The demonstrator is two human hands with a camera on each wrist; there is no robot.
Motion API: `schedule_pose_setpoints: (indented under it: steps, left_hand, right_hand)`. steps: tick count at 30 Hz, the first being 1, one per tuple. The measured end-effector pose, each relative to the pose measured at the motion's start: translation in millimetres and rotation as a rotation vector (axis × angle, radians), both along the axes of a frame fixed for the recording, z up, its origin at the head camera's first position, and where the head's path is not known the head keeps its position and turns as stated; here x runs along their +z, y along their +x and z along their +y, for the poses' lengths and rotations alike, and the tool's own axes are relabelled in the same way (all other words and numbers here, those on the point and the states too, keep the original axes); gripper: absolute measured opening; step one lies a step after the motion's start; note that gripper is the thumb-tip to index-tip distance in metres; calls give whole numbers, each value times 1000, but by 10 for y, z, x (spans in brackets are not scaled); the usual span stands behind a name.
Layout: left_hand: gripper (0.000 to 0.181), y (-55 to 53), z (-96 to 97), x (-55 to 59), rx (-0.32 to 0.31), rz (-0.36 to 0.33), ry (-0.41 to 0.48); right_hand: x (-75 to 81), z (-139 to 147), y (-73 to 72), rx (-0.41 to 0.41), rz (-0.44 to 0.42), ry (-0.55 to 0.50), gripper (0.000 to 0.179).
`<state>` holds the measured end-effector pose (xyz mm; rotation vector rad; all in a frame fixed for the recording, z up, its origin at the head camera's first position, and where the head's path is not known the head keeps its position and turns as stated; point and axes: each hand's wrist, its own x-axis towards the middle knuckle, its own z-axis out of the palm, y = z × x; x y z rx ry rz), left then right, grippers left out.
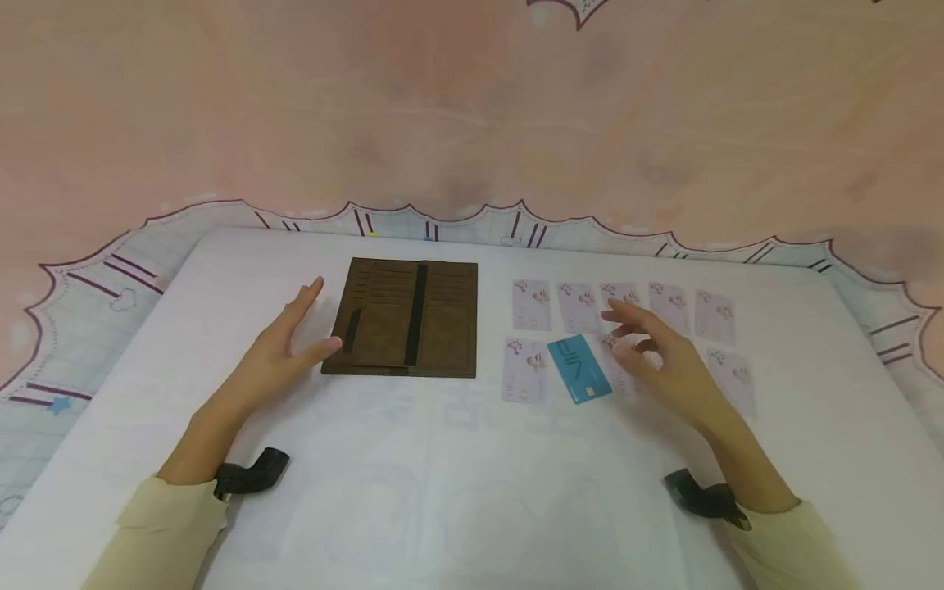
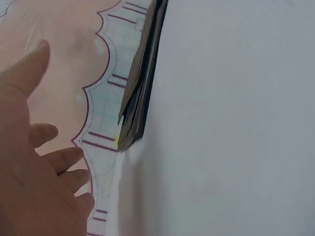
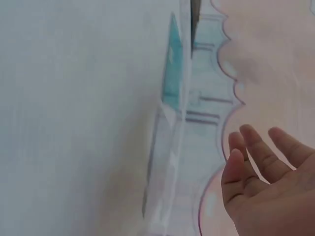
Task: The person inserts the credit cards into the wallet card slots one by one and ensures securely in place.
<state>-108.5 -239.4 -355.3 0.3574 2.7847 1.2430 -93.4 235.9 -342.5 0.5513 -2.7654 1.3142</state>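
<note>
A brown wallet (image 1: 450, 328) lies unfolded on the white table, showing card slots and a dark band down its middle. My left hand (image 1: 276, 348) hovers beside the wallet's left edge with fingers extended, holding nothing. To the wallet's right, several pale pink VIP cards (image 1: 524, 370) lie in two rows. Among the lower row, a blue VIP card (image 1: 579, 369) is set at a tilt. Over the cards just right of the blue one, my right hand (image 1: 667, 365) is held with loosely bent fingers and nothing in them; it partly hides some pink cards. The right wrist view also shows the blue card (image 3: 172, 64) edge-on.
The white table (image 1: 442, 524) extends toward me and to both sides. Behind it hangs a peach cloth (image 1: 442, 106) with a scalloped blue border (image 1: 472, 225). Dark wrist-worn devices sit on both my left wrist (image 1: 251, 473) and right wrist (image 1: 701, 496).
</note>
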Motion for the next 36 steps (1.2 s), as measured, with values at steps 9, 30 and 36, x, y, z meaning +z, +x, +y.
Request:
schedule_pose_setpoints:
  steps: [9, 30, 36]
  left_hand:
    - [89, -151, 96, -222, -30, -23, -28]
    - [80, -132, 209, -276, -148, 142, -298]
    - [75, -90, 235, -245, -106, 147, -314]
  right_hand:
    - [-166, -292, -139, 112, -101, -95, 47]
    - [-396, -657, -282, 92, -11, 246, 73]
    - [-353, -671, -309, 106, -13, 309, 77]
